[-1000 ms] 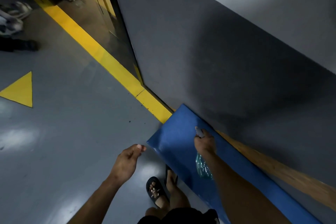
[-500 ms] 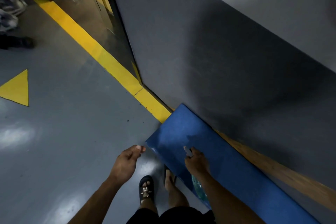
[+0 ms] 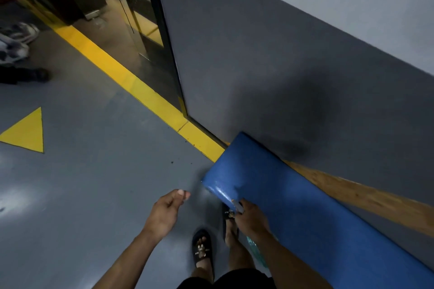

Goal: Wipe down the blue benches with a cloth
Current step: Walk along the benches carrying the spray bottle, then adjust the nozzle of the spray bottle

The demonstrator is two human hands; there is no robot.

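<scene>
A long blue padded bench (image 3: 293, 197) runs along the grey wall from the centre to the lower right. My right hand (image 3: 252, 218) rests at the bench's front edge, close to its near left corner. It is closed around a cloth: a pale tip shows at the fingers and a greenish fold (image 3: 256, 250) hangs under the wrist. My left hand (image 3: 168, 210) hovers over the floor just left of the bench corner, loosely curled and holding nothing.
A wooden strip (image 3: 357, 190) lies between bench and wall (image 3: 270, 82). A yellow line (image 3: 131, 84) crosses the grey floor to a glass door (image 3: 141, 30). Shoes (image 3: 16, 40) lie far left beside a yellow triangle (image 3: 28, 134). My sandalled feet (image 3: 202, 248) stand by the bench.
My right hand has slid from the middle of the bench top toward me, down to the front edge near the corner. The left hand has stayed beside the corner.
</scene>
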